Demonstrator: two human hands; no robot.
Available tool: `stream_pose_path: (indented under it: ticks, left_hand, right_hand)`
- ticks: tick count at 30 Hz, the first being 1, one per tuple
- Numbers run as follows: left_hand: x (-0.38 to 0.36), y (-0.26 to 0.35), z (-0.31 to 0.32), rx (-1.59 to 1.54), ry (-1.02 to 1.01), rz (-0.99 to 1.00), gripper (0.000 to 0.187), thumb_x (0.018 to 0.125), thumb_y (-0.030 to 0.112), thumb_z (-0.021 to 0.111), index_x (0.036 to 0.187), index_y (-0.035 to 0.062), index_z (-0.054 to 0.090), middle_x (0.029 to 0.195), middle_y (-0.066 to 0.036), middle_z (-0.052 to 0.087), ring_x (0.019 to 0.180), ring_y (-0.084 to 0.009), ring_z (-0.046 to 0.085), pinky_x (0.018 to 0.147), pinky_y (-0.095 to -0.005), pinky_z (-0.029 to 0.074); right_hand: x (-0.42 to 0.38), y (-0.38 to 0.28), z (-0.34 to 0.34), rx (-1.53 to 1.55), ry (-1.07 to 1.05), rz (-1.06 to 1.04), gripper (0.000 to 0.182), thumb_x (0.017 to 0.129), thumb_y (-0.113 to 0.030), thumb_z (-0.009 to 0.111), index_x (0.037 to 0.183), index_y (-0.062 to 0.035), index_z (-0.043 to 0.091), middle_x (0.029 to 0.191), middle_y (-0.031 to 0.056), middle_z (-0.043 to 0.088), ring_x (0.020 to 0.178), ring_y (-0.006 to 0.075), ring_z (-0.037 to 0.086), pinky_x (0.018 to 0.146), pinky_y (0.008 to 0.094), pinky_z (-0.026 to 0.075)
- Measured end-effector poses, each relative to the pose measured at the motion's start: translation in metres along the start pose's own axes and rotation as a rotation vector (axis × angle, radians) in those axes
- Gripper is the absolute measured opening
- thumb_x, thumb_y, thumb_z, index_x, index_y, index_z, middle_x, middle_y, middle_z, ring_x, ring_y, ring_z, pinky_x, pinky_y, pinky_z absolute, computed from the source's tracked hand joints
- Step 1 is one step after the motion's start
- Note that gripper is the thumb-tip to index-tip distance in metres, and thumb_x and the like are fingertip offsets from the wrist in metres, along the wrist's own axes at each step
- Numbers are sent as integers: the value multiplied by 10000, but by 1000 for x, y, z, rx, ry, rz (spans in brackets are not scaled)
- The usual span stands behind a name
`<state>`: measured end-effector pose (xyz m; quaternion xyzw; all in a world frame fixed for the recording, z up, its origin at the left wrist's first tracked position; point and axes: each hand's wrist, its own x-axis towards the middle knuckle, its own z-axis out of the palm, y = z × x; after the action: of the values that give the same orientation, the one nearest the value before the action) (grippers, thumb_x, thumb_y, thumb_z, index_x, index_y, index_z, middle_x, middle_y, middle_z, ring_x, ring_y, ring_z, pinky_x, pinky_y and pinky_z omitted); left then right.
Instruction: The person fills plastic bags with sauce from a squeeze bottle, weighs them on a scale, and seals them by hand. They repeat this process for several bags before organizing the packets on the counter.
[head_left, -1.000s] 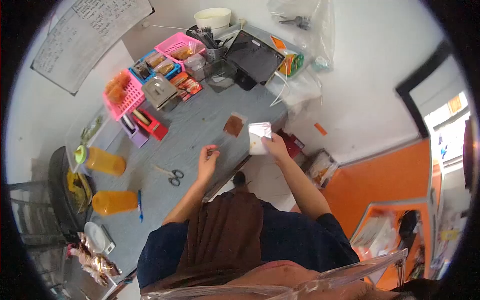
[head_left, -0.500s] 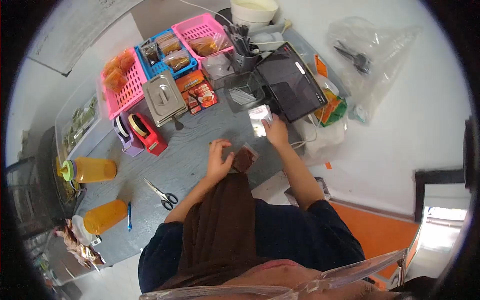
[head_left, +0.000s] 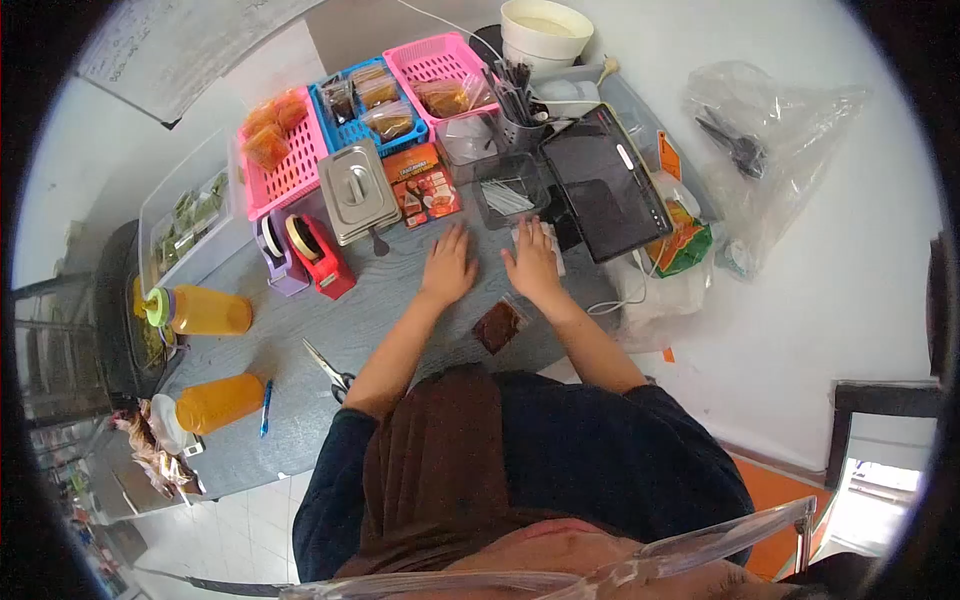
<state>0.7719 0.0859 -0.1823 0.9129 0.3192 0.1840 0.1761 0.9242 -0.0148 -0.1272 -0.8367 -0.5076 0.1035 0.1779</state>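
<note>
My left hand (head_left: 448,266) rests on the grey table with its fingers stretched out and holds nothing. Beside it, my right hand (head_left: 533,264) lies flat, fingers extended, over a white packet or stack of small sachets (head_left: 555,247) that it partly covers. A small clear packet of dark red-brown contents (head_left: 497,326) lies on the table between my forearms, touched by neither hand. Just beyond my left fingertips is an orange-red printed box (head_left: 425,188). Past my right hand stands a clear container with white sticks (head_left: 507,197).
A black tablet-like device (head_left: 608,185) leans at the right. Pink and blue baskets (head_left: 284,178) of packets, a lidded steel container (head_left: 357,190) and tape dispensers (head_left: 325,262) line the back left. Scissors (head_left: 328,370), a pen (head_left: 266,408) and orange bottles (head_left: 220,402) lie nearer left.
My right hand has put the white packet down on the table and now lies flat on it. My left hand has moved forward, away from the dark packet, with its fingers straightened.
</note>
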Motion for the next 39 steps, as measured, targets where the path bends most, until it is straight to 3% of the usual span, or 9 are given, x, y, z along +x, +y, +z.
stream_pose_path:
  ticks: [7,8,14,20,24,29,33,37,39]
  left_hand:
    - [12,15,17,256,-106,-40,548,866,301,541,1327,18,452,1420,-122,412,1320,-272,368,1061,-464,311]
    - [7,23,13,264,9,7,413,868,249,529,1221,37,556,1283,-122,522,1221,-278,459,1001,-448,372]
    - [-1,22,-1,136,-123,-67,193,823,76,518,970,37,637,977,-92,570,975,-274,547,781,-410,499]
    - [-1,16,24,312,54,-30,124,806,76,546,858,8,637,965,-150,583,965,-327,555,778,-416,496]
    - [-9,30,17,94,1,-69,133,769,66,572,855,0,651,970,-183,609,951,-364,557,803,-440,483]
    - [-37,115,3,-305,18,-132,137,758,37,556,837,-22,651,900,-243,629,865,-402,596,796,-456,472]
    - [-56,154,15,-346,-193,-132,125,767,74,575,827,-12,642,894,-238,635,867,-397,612,769,-452,487]
    - [-60,217,20,-486,-419,11,156,815,143,590,892,30,666,913,-203,647,905,-380,615,783,-457,480]
    - [-52,251,50,-615,-361,244,175,707,151,620,798,10,672,801,-194,650,749,-359,631,659,-439,482]
  right_hand:
    - [-26,57,20,-59,117,-113,590,806,-146,555,1315,98,382,1410,272,323,1289,387,349,1070,450,295]
    - [-34,68,24,-64,120,-85,590,804,-135,543,1316,106,376,1415,274,317,1305,388,331,1083,450,278]
    - [-75,112,24,-243,121,58,571,862,-168,498,1329,125,351,1441,285,278,1352,411,255,1121,469,207]
    - [-88,118,19,-163,183,165,591,902,-261,485,1326,130,360,1445,307,253,1359,433,222,1119,504,184]
    - [-88,124,23,-221,134,178,589,918,-287,454,1330,125,365,1450,309,248,1366,438,203,1121,503,182]
    - [-118,127,33,-313,-53,-178,523,855,-148,474,1268,167,411,1363,333,364,1311,437,320,1097,442,270]
    - [-162,143,21,-173,-264,-439,359,791,-66,516,1108,100,540,1167,207,526,1090,356,500,933,409,433]
    - [-197,192,-7,-19,-116,-576,163,784,-67,552,913,-8,633,989,159,580,982,351,538,829,461,464]
    - [-219,214,-31,-46,-173,-592,190,794,-102,560,941,-3,627,1003,174,583,984,359,544,835,461,460]
